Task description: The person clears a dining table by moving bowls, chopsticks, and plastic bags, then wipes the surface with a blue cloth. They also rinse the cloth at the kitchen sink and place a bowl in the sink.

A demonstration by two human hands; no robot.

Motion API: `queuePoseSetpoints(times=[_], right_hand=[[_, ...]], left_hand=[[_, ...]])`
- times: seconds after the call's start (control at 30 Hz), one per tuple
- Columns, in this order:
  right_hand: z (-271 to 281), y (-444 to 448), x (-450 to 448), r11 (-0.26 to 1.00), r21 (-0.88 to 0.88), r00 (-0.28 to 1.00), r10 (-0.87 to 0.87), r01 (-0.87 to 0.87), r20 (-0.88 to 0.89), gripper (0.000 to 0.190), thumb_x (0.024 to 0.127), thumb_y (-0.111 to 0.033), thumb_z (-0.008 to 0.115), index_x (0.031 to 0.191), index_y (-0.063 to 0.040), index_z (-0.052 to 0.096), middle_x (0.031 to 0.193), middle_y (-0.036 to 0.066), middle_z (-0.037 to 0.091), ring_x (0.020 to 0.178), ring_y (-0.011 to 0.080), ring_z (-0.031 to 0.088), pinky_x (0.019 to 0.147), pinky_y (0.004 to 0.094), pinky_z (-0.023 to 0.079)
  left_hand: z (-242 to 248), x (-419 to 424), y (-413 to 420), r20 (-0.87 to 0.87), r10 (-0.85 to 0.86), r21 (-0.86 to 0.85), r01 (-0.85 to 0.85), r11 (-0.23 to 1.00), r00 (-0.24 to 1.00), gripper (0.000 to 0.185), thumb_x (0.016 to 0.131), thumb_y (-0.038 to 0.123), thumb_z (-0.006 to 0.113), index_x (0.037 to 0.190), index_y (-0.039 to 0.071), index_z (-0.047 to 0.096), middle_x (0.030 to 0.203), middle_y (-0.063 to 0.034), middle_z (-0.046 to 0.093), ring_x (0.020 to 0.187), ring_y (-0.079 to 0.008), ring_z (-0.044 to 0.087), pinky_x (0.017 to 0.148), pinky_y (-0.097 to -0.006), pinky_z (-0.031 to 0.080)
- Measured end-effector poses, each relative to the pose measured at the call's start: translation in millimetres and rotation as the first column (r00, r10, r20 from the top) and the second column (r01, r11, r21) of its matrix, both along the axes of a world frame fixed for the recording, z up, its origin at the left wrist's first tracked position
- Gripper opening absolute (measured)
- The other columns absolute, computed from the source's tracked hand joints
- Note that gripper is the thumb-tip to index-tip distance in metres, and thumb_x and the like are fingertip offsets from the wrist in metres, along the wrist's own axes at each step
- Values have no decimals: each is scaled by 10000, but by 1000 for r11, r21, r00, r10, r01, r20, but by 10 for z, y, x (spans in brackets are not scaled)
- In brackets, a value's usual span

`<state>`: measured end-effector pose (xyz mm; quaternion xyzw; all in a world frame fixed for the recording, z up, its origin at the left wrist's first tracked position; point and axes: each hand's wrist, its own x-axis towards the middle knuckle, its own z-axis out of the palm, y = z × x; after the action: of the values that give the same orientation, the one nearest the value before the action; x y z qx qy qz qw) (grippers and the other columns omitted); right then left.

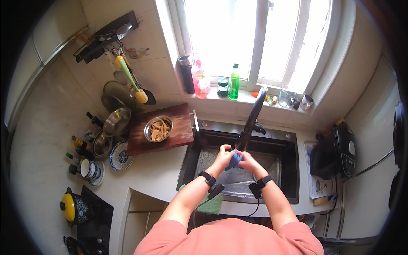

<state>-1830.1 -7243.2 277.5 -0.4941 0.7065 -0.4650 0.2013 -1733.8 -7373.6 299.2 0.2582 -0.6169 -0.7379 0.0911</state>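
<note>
Both of my hands grip a bunched blue cloth (235, 160) over the sink, right below the mouth of the dark faucet (251, 118). My left hand (222, 158) pinches its left side, and my right hand (250, 163) holds the right side. Water seems to run onto the cloth, though the stream is hard to make out. Beneath them lies the wet bottom of the dark sink (208, 159). A green cloth (212, 204) hangs over the front edge of the sink, by my left forearm.
Left of the sink, a wooden cutting board (181, 124) bears a metal bowl (146, 135) of light brown food strips. Bottles, including a green one (234, 83), line the windowsill. A black appliance (334, 153) stands at right. A yellow-lidded pot (67, 206) is at lower left.
</note>
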Motion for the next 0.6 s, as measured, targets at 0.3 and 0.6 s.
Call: queuePoseSetpoints(times=[0.3,0.6], right_hand=[[-13,-47,367,917,361,470,-398,171,787,362,838,-117,539,1172,-159,408,1052,48,528,1005,237,527,780,576,433],[211,-287,207,895,-134,499,-108,425,860,289,753,0,511,1038,-26,467,928,71,545,854,207,578,734,356,481]], left_hand=[[73,35,-381,-256,249,578,-59,814,934,226,899,130,451,1108,116,537,801,3,501,749,-123,535,648,-338,505],[-359,80,-176,288,-184,539,-1,842,940,726,797,692,375,1171,80,492,1256,-139,461,1220,-282,385,887,-519,405]])
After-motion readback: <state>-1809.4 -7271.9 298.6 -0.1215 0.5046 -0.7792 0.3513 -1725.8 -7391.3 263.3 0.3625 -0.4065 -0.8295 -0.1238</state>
